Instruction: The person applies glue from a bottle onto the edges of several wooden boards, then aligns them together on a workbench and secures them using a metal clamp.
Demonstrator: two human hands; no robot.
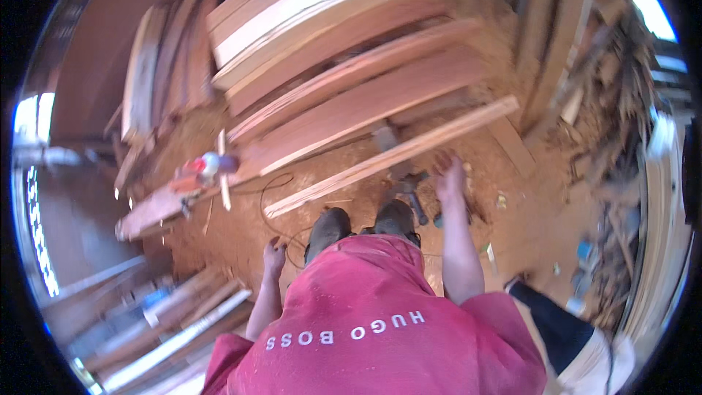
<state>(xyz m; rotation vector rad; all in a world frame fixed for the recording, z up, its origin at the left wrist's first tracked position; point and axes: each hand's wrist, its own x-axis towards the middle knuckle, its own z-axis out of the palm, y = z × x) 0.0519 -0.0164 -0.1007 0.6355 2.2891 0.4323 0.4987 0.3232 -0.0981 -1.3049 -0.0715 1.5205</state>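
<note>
My left hand (pixel 275 254) hangs at my left side, away from the boards, its fingers slightly apart and holding nothing I can see. My right hand (pixel 449 172) reaches forward with spread fingers, close to the near edge of a long narrow wood strip (pixel 387 158). This strip slants across in front of my feet, its right end farther off. Under and beside it lies a dark tool with a handle (pixel 411 192); blur hides its exact kind. Whether my right fingertips touch the strip is hard to tell.
Beyond lies a stack of sawn planks (pixel 329 36). A red and white object (pixel 208 165) sits on a plank at left, near a thin cable (pixel 265 194). Wood scraps (pixel 607 110) pile up at right. Another person's dark-clothed leg (pixel 556 325) shows at lower right.
</note>
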